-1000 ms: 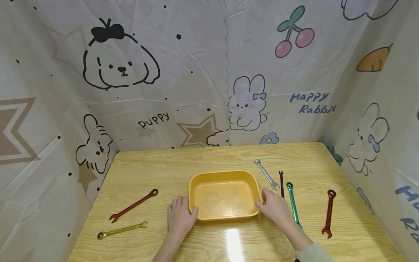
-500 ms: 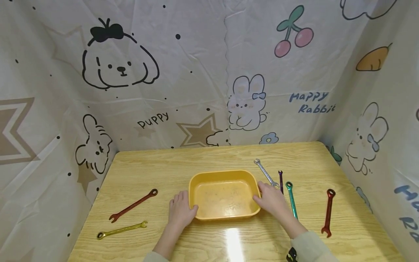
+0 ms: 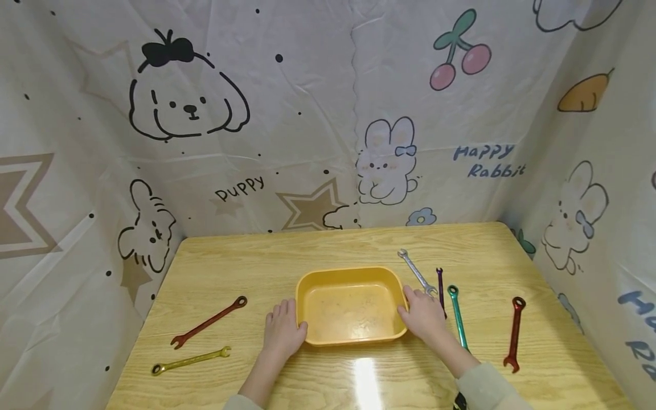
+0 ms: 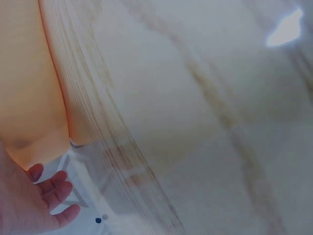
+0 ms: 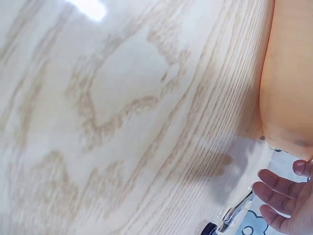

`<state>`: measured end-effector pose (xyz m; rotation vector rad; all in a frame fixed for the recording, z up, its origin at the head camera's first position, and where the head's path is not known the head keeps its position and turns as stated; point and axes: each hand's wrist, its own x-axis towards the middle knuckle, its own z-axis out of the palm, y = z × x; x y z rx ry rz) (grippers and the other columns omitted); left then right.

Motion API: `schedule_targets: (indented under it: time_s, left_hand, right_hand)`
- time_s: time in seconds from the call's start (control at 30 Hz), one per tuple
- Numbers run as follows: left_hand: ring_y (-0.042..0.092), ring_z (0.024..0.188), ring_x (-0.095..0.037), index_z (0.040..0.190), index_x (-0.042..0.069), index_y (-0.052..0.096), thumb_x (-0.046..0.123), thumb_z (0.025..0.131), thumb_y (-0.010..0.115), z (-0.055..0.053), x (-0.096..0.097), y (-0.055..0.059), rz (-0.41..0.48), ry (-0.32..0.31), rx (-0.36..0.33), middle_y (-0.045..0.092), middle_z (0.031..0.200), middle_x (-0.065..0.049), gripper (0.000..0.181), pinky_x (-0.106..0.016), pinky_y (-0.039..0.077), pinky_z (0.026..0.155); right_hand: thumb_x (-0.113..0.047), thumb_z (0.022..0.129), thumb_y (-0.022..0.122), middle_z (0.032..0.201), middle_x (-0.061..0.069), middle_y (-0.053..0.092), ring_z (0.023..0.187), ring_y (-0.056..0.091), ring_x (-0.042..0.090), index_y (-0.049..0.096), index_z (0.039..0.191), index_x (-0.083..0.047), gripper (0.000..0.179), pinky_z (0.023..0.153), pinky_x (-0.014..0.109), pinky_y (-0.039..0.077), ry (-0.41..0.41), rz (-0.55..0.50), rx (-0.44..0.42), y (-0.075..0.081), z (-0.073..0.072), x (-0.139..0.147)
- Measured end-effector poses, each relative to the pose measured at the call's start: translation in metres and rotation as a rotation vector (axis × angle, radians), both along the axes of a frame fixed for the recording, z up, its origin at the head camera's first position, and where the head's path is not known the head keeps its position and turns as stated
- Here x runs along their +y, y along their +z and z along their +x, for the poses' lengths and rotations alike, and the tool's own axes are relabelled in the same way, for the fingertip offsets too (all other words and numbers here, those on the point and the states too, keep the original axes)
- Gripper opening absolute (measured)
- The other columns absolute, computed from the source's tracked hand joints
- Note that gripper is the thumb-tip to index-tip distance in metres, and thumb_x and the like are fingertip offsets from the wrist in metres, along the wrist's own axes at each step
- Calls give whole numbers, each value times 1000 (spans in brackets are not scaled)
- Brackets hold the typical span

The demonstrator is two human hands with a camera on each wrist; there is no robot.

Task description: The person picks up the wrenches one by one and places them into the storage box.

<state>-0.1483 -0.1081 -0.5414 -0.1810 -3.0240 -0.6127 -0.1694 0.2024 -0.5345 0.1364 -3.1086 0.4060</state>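
1. My tub [image 3: 353,307] sits upright on the table [image 3: 241,259], between the two hands; its yellow floor shows bare, with faint dark specks.
2. I have the left hand [image 3: 283,333] against the tub's left side, thumb at the near corner; the left wrist view shows its fingers apart and loosely extended, not clamped.
3. I have the right hand [image 3: 424,314] against the other side, thumb at the rim, fingers relaxed and unclamped in the right wrist view.
4. On the cloth [image 3: 307,85] behind, I read "PUPPY" and "Happy Rabbit"; more blue lettering is cut off at the right edge.
5. Left of the hands lie a red wrench [image 3: 210,322] and, nearer me, a yellow wrench [image 3: 192,361].
6. Just beside my right hand are a silver wrench [image 3: 417,273] and a purple wrench [image 3: 441,291].
7. My right forearm hides the near end of a green wrench [image 3: 458,316]; another red one [image 3: 515,336] lies farther right.
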Motion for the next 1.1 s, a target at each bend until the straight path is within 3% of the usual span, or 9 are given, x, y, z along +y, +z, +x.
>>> schedule_targets:
  time_s: [0.3, 0.8, 1.1]
  left_hand:
    - [45, 94, -29, 112, 1, 45, 22, 79, 54, 8, -2, -1, 21, -8, 7, 49, 103, -13, 40, -47, 35, 81]
    - [46, 97, -29, 114, 2, 45, 22, 79, 56, 17, -4, -3, 14, 9, -1, 50, 103, -11, 42, -47, 35, 81]
    - [46, 98, -30, 115, 2, 45, 23, 79, 56, 18, -4, -3, 19, 12, -1, 50, 104, -13, 43, -49, 35, 82]
  right_hand:
    - [-30, 85, 53, 106, 17, 61, 96, 58, 35, 51, 120, -5, 43, 78, 53, 41, -8, -18, 0, -2, 8, -1]
    - [-29, 84, 55, 90, 12, 61, 81, 59, 32, 53, 113, -6, 37, 72, 49, 42, -22, -22, 11, -5, 18, -4]
    - [-28, 83, 56, 90, 13, 61, 80, 59, 33, 53, 114, -6, 38, 70, 49, 42, -56, -39, 11, -4, 21, -7]
